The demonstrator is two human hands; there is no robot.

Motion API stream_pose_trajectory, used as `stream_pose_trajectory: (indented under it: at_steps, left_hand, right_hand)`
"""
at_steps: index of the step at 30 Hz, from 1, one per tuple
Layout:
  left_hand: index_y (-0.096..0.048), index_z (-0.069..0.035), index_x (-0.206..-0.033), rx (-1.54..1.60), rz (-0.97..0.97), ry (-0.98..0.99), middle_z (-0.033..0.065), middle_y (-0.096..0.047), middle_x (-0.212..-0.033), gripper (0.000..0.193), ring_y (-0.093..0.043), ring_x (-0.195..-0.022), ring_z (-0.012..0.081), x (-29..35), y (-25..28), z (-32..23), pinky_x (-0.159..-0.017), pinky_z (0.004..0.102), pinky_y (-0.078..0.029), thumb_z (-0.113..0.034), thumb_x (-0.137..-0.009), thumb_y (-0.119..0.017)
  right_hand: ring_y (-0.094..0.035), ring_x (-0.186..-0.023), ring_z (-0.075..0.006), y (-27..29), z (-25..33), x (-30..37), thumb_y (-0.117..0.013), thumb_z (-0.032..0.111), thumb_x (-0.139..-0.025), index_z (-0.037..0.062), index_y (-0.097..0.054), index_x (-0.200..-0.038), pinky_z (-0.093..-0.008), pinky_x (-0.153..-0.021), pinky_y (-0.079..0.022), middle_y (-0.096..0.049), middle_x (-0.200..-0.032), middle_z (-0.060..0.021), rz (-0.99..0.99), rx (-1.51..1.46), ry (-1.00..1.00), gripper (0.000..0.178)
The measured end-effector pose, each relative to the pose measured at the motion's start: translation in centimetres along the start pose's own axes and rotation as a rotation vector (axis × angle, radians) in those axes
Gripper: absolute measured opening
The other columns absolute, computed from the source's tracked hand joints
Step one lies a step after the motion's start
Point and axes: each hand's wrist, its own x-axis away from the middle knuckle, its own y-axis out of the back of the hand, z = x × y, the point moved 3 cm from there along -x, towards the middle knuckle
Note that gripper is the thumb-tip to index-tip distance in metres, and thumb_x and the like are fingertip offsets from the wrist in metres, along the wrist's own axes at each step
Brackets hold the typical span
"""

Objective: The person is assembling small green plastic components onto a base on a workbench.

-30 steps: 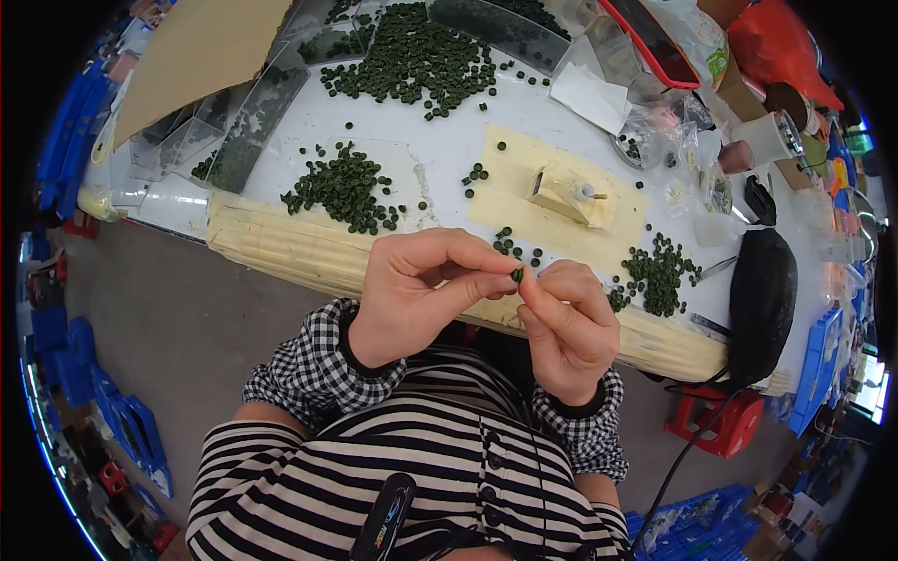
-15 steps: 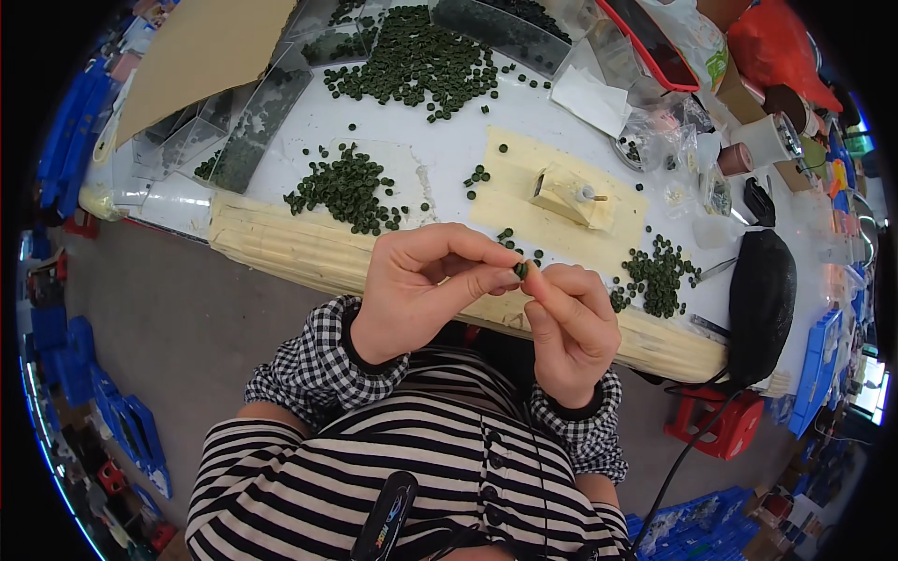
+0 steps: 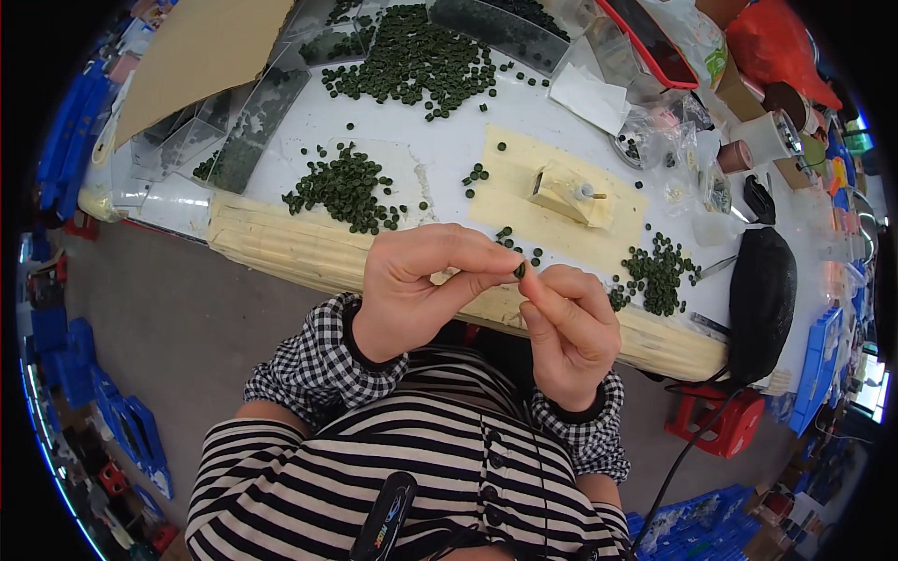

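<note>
Above the table's front edge, my left hand (image 3: 404, 292) pinches a small dark green round piece (image 3: 520, 270) between thumb and index finger. My right hand (image 3: 572, 325) is closed, its fingertips pressed against the same piece from the right. Just beyond the fingers several loose green pieces (image 3: 506, 236) lie on the table. One pile of them (image 3: 341, 192) is past my left hand, and a smaller pile (image 3: 659, 276) sits to the right of my right hand. The exact shape of the held piece is partly hidden by the fingertips.
A cream-taped block with a metal pin (image 3: 571, 194) stands on a cream sheet (image 3: 500, 201). Farther back are a large pile of green pieces (image 3: 412, 61), clear trays (image 3: 257, 131), cardboard (image 3: 201, 56) and a white paper (image 3: 591, 98). A black padded object (image 3: 762, 294) is at right.
The green piece has turned slightly between my fingertips, and my left thumb has shifted a little. Both hands stay in nearly the same place.
</note>
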Motion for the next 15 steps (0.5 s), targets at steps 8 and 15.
stream_pose_trajectory:
  at_steps: [8,15]
  left_hand:
    - [-0.070,0.001,-0.098,-0.050,0.012,-0.033,0.0125,-0.071,-0.091,0.017,-0.069,-0.084,0.0181,-0.03,0.01,0.25,-0.074,0.0259,-0.055,0.006,-0.081,-0.067]
    - [-0.068,0.004,-0.102,0.214,-0.016,0.212,0.0110,-0.069,-0.093,0.017,-0.067,-0.086,0.0150,0.17,-0.43,0.51,-0.079,0.0249,-0.055,0.005,-0.085,-0.065]
  right_hand:
    - [-0.057,-0.072,-0.0172,0.03,-0.13,0.19,-0.067,-0.009,-0.078,0.0006,-0.068,-0.112,-0.0250,-0.064,-0.047,-0.060,-0.087,-0.0084,-0.004,-0.010,-0.021,0.035]
    - [-0.056,-0.072,-0.0182,0.08,-0.42,0.14,-0.069,-0.008,-0.076,0.0020,-0.069,-0.111,-0.0279,-0.065,-0.046,-0.062,-0.087,-0.0069,-0.040,0.063,0.069,0.036]
